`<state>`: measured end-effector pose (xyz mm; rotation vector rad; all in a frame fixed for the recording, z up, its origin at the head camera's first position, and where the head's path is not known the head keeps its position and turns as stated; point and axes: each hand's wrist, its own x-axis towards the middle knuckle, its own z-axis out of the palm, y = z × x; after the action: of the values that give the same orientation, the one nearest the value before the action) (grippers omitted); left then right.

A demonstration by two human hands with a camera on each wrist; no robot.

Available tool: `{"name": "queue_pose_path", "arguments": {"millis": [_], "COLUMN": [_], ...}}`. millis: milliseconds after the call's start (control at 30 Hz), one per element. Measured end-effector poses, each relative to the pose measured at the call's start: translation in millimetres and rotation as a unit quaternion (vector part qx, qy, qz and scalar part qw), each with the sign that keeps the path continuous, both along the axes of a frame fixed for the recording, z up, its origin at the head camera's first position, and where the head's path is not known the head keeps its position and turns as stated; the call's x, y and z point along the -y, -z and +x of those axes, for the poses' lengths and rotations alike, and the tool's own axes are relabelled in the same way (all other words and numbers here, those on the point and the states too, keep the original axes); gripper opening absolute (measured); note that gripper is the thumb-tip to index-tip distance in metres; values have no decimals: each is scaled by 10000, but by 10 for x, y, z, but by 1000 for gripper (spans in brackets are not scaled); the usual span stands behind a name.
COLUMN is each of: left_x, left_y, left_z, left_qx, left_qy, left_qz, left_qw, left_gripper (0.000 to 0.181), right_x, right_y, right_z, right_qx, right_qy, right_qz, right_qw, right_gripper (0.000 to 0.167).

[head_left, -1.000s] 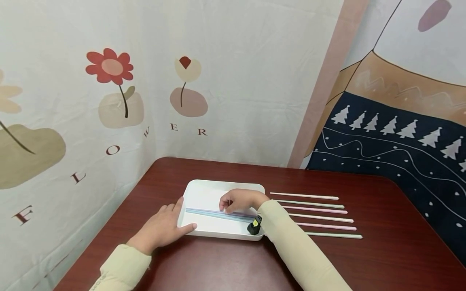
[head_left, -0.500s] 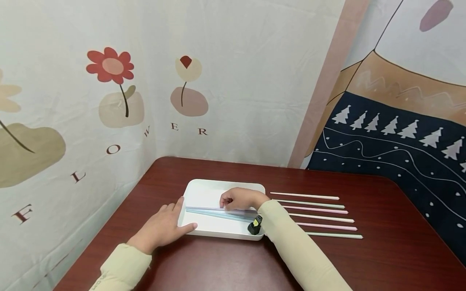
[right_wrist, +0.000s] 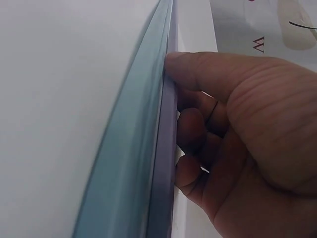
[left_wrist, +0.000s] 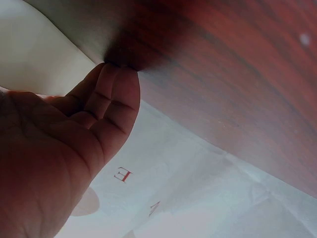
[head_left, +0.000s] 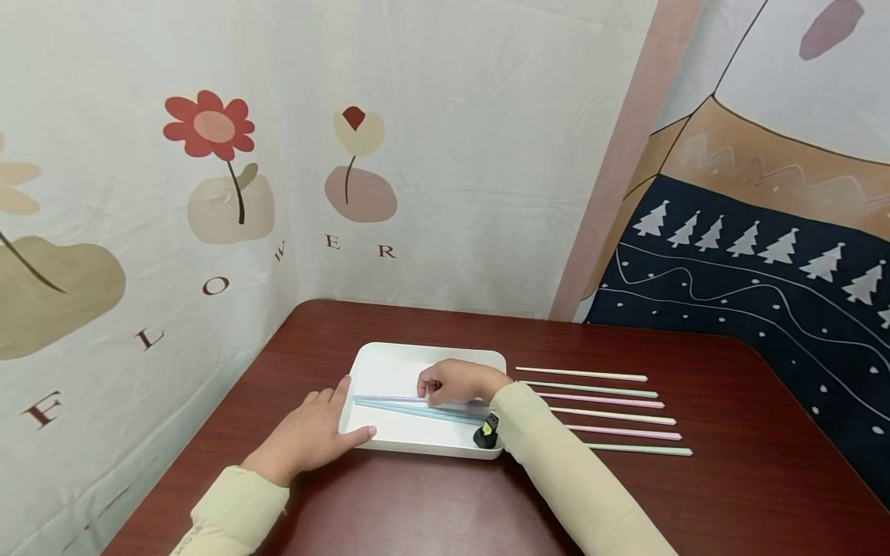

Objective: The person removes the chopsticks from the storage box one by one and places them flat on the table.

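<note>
A white tray (head_left: 389, 364) sits on the table, with light blue strips (head_left: 410, 410) and a purple strip (head_left: 385, 398) lying lengthwise inside. My right hand (head_left: 462, 380) reaches over the tray's right end. In the right wrist view, its thumb and curled fingers pinch the purple strip (right_wrist: 164, 153), which runs along the edge of the flat blue strips (right_wrist: 126, 134). My left hand (head_left: 309, 432) rests at the tray's left end, fingers extended along the outer wall and thumb over the front rim. The left wrist view shows these fingers (left_wrist: 116, 99) nearly straight, beside the tray wall (left_wrist: 34, 49).
To the tray's right, several thin strips lie in spaced rows on the dark red table (head_left: 445, 502): cream (head_left: 598, 375), green (head_left: 647, 450) and pink (head_left: 629, 434). A black wrist camera (head_left: 485, 432) hangs over the tray's front right corner. Printed curtains (head_left: 473, 154) stand behind.
The purple strip has shifted slightly toward the far side, and its gap from the blue strips has widened a little, with the right hand. The left hand has not moved.
</note>
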<state>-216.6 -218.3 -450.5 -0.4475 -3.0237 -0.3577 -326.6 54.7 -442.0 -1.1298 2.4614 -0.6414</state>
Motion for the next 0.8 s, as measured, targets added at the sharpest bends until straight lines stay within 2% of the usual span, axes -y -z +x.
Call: {"name": "queue_pose_path", "arguments": {"millis": [367, 800], "left_x": [-7, 5], "left_y": [-23, 1], "left_z": [8, 3], "left_qx": [29, -46], "left_qy": [3, 41], "left_qz": [-4, 46], "left_qw": [10000, 10000], "left_gripper": [111, 108], "right_x": [-6, -26], "right_y": [-15, -103], "right_z": [15, 43], "right_qx": [-19, -60], "right_qy": [117, 216], "right_qz": [-52, -197], "right_qw": [9999, 9996], "right_gripper": [17, 17]}}
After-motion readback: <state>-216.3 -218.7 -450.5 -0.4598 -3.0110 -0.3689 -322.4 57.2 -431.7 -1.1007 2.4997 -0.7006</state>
